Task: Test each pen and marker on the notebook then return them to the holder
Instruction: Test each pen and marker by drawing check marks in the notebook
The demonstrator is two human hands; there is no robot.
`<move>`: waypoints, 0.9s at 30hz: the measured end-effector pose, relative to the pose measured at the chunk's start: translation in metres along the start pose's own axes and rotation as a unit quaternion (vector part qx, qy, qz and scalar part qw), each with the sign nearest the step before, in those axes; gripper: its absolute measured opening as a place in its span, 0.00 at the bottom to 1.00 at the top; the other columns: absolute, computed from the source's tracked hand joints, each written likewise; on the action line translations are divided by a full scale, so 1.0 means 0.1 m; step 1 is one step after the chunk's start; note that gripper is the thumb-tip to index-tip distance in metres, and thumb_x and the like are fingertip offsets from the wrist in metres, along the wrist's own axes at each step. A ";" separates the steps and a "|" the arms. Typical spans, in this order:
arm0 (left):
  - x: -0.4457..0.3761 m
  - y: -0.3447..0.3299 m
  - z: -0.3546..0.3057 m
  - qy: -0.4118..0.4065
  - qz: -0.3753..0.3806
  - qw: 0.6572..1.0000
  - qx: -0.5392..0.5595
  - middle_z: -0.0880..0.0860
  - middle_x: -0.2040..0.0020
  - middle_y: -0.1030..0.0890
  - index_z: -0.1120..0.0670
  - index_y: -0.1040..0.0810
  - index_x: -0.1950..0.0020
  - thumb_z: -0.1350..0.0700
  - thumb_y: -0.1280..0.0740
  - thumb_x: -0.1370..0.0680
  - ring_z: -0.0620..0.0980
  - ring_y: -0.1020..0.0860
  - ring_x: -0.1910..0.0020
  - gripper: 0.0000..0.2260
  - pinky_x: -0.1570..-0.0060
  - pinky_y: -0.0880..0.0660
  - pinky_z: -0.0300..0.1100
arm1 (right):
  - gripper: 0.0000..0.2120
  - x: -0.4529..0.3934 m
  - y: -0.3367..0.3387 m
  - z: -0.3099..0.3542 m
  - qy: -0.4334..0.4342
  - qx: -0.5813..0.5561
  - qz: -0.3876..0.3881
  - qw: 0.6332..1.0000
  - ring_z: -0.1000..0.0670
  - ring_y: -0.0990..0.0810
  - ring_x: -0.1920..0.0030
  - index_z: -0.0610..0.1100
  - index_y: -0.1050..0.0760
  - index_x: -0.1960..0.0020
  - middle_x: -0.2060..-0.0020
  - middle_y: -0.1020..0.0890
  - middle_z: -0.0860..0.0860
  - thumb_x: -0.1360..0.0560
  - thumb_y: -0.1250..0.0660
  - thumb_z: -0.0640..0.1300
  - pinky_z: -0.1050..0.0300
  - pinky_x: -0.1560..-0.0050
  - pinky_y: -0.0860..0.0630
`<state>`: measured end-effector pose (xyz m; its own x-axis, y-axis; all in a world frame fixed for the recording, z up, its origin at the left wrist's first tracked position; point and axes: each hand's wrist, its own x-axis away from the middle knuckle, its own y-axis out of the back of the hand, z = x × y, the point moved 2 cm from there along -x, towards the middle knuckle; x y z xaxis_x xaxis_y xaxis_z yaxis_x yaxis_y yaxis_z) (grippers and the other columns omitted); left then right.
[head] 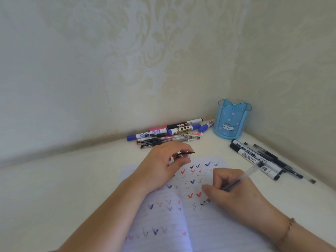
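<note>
An open lined notebook (205,220) lies in front of me, covered with red, blue and black check marks. My right hand (234,193) grips a clear-barrelled pen (249,172) with its tip down on the right page. My left hand (163,164) rests on the notebook's top left and pinches the pen's cap (185,155) with its black clip. A blue translucent holder (232,119) with a cat picture stands in the back right corner; it looks empty.
A pile of markers and pens (169,134) lies against the wall behind my left hand. More black-and-white markers and pens (263,159) lie to the right of the notebook. Walls close the desk at the back and right.
</note>
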<state>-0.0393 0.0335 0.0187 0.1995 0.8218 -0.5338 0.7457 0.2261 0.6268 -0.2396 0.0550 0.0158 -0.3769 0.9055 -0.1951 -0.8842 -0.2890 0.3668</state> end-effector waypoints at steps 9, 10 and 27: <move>0.01 -0.02 -0.02 0.033 0.007 0.998 0.060 0.41 0.58 0.18 0.47 0.20 0.46 0.57 0.29 0.23 0.41 0.19 0.57 0.08 0.51 0.24 0.33 | 0.07 -0.09 0.29 0.07 -0.025 -0.185 -0.077 0.979 0.45 0.22 0.68 0.43 0.16 0.59 0.63 0.15 0.41 0.27 0.32 0.38 0.59 0.78 0.34; 0.01 -0.02 -0.03 0.031 0.006 0.997 0.065 0.41 0.59 0.18 0.48 0.20 0.46 0.58 0.29 0.23 0.41 0.19 0.57 0.08 0.52 0.25 0.32 | 0.12 -0.10 0.28 0.07 -0.034 -0.176 -0.084 0.980 0.44 0.22 0.68 0.43 0.16 0.58 0.62 0.15 0.41 0.25 0.36 0.33 0.59 0.78 0.34; 0.00 0.00 -0.06 0.020 -0.002 0.999 0.046 0.34 0.55 0.20 0.48 0.18 0.44 0.58 0.29 0.24 0.40 0.21 0.55 0.09 0.52 0.30 0.27 | 0.09 -0.12 0.28 0.09 -0.029 -0.154 -0.109 0.982 0.45 0.23 0.74 0.44 0.20 0.61 0.63 0.14 0.43 0.26 0.33 0.33 0.61 0.76 0.36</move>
<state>-0.0434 0.0365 0.0221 0.1728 0.8416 -0.5116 0.8023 0.1811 0.5689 -0.2576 0.0391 0.0369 -0.1620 0.9697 -0.1829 -0.9868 -0.1595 0.0283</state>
